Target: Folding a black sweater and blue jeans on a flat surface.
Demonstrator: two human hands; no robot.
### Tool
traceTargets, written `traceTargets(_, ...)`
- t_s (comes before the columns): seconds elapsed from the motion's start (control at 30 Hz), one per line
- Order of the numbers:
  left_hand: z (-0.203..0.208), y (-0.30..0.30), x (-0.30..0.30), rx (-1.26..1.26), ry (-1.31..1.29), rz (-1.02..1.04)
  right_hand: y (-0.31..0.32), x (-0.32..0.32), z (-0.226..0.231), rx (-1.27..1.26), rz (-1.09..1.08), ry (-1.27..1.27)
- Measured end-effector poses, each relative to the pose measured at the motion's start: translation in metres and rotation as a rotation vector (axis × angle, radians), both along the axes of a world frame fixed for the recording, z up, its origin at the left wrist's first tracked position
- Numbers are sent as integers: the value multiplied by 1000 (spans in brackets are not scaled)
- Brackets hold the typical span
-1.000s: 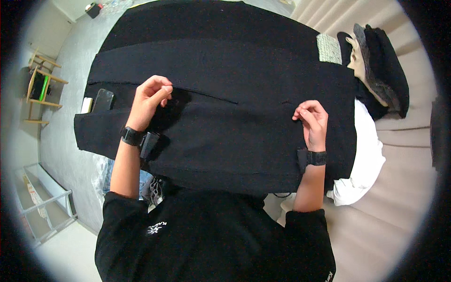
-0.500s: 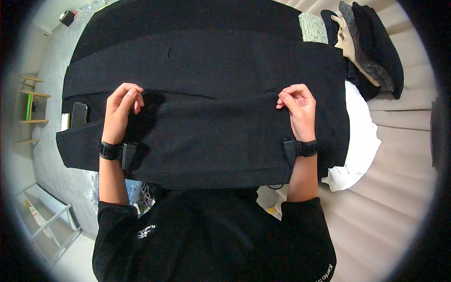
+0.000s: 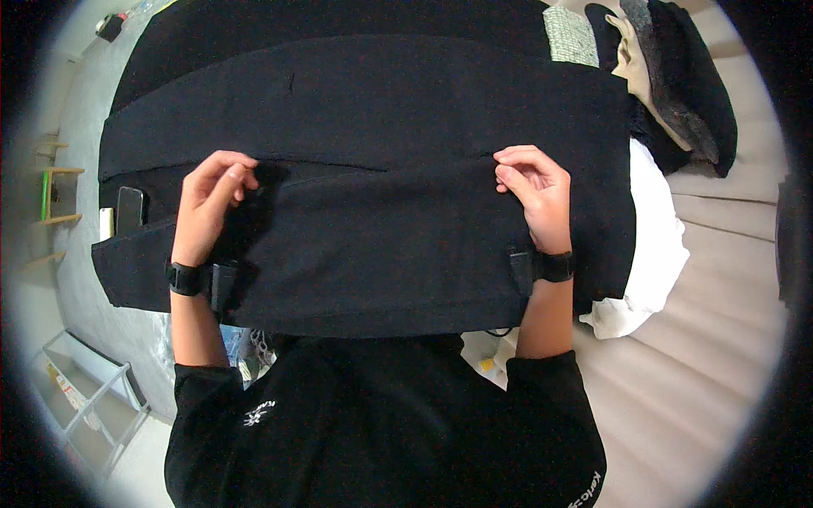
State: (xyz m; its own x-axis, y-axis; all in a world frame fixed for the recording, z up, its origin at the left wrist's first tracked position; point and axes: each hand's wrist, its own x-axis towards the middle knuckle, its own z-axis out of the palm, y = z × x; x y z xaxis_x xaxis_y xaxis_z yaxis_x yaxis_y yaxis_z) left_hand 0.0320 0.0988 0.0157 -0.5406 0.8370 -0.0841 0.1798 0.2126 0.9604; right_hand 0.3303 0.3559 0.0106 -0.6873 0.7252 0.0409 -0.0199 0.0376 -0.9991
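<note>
Black trousers [image 3: 373, 245] lie spread sideways before me, their two legs parting toward the left. My left hand [image 3: 207, 199] is closed in a pinch on the upper edge of the nearer leg. Level with it on the right, my right hand [image 3: 546, 199] pinches the same layer of black cloth between thumb and fingers. A ridge runs through the fabric between both hands. Black straps with small dark boxes [image 3: 222, 286] sit round my wrists, the boxes close over the cloth.
A dark phone [image 3: 130, 207] and a small white item [image 3: 106, 223] lie at the left, by the gap between the legs. White cloth [image 3: 659, 245] bulges out at the right. Folded garments [image 3: 677, 80] and a pale green textured cloth [image 3: 571, 35] sit at the far right.
My left hand has shifted slightly left. The right fingers have risen a little, and the cloth between the hands is drawn up more tautly toward the right.
</note>
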Motion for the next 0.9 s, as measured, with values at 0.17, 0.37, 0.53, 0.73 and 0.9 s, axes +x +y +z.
traceTargets(0.17, -1, -1, 0, -68, -23, -80, -4, -1, 7, 156, 112, -299)
traceTargets(0.37, 6, 3, 4, -93, 19, -188, -5, -2, 15, 358, 224, -414)
traceTargets(0.53, 6, 5, 3, -89, 58, -271, -8, -3, 17, 418, 263, -429)
traceTargets(0.73, 10, 6, 3, -103, 226, -361, -9, -1, 18, 420, 292, -456)
traceTargets(0.9, 15, 7, 6, -147, 316, -393, -9, 0, 19, 423, 325, -454)
